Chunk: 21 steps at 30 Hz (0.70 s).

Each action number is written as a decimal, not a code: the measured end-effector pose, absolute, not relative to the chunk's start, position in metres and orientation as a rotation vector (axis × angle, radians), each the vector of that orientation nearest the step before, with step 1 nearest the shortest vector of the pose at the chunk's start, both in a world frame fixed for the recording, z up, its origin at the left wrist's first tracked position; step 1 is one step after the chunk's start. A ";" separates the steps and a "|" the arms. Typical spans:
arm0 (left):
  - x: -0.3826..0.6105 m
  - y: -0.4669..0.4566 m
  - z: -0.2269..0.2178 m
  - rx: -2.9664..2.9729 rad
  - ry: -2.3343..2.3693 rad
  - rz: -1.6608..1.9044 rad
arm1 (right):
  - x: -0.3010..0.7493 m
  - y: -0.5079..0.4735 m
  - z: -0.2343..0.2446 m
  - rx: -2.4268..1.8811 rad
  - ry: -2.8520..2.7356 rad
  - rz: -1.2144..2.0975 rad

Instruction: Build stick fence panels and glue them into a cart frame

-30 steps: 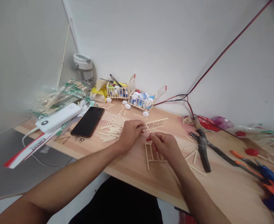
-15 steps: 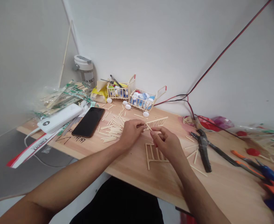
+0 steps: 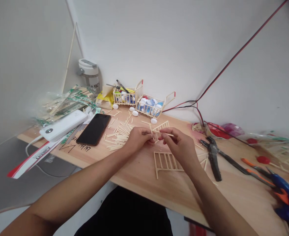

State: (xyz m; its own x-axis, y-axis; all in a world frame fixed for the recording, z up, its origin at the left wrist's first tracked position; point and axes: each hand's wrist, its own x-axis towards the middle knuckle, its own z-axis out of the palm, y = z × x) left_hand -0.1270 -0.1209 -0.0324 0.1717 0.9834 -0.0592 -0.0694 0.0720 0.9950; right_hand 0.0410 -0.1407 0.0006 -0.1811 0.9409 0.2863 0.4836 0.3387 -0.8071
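Observation:
Pinched in the fingertips of my left hand (image 3: 139, 139) is a small ladder-like frame of wooden sticks (image 3: 164, 125), tilted above the table. My right hand (image 3: 181, 147) grips a short wooden stick (image 3: 169, 134) between thumb and fingers, close beside that frame. Whether stick and frame touch, I cannot tell. Below my right hand a second stick frame (image 3: 170, 169) lies flat, its right end partly covered by the hand and wrist. A loose pile of short cut sticks (image 3: 117, 136) spreads left of my left hand.
Two miniature stick carts (image 3: 148, 113) on white wheels stand at the back, filled with small items. A phone (image 3: 93, 129), a white power bank (image 3: 63, 124) and bagged sticks (image 3: 68, 100) occupy the left. Black-handled pliers (image 3: 214, 159) and a blue glue gun (image 3: 288, 193) lie right.
The held frame has turned more upright and moved slightly left. My right hand has shifted a little right, and its stick now points rightward. The flat frame shows more fully.

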 end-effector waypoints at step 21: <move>-0.167 -0.107 -0.029 2.030 1.557 0.975 | 0.014 -0.091 0.005 -1.250 -2.186 0.559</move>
